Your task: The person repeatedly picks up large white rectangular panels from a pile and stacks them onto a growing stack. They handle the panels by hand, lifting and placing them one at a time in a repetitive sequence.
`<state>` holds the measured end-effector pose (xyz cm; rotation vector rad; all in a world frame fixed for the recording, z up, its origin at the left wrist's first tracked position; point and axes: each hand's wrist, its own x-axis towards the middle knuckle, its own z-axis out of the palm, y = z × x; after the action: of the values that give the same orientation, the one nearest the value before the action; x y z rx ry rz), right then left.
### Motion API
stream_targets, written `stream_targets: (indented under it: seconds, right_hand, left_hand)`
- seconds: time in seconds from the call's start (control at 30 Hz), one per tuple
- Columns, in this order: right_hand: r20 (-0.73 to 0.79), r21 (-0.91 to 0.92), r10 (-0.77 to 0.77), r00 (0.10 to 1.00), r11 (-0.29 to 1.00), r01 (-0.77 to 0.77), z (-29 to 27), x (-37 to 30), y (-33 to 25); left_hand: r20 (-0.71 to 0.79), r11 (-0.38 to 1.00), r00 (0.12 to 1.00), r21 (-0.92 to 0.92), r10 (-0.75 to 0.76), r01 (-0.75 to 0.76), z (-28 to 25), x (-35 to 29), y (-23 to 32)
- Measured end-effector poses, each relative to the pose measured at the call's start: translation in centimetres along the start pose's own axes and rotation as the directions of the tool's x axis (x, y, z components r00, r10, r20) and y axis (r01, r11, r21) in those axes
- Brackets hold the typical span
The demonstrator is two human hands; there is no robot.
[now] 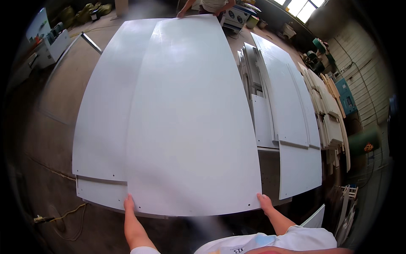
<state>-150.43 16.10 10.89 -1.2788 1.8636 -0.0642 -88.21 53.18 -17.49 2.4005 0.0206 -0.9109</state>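
A large white panel stretches away from me, with small dark holes by its near corners. My left hand grips its near left edge, thumb on top and fingers hidden beneath. On the near right edge, my right hand is closed the same way. A co-worker's hand touches the far end of the panel; that person's other hand shows near the far right corner. Partly under the panel's left side lies another white panel, with one more sheet below it.
To the right lie stacked white panels, and beyond them piles of pale boards. A green cylinder stands by the right wall. A cable runs over the floor at left. A metal frame stands at the far left.
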Motion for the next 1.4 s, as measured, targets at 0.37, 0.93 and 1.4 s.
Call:
stream_targets:
  seconds: [0.37,0.93,1.4]
  right_hand:
    - [-0.166,0.414,0.094,0.982,0.91,-0.017,-11.6,4.6,5.7]
    - [-0.412,0.91,0.461,0.786,0.251,0.33,-47.2,22.3,26.0]
    - [-0.252,-0.38,0.051,0.966,0.913,-0.148,-38.0,20.3,21.8]
  left_hand:
    - [0.216,0.995,0.972,-0.019,-0.09,0.097,3.2,-13.8,11.0]
    - [0.726,0.975,0.655,0.101,-0.209,0.199,26.8,-52.0,32.4]
    - [0.885,0.754,0.45,0.375,-0.118,-0.54,48.9,-64.6,38.7]
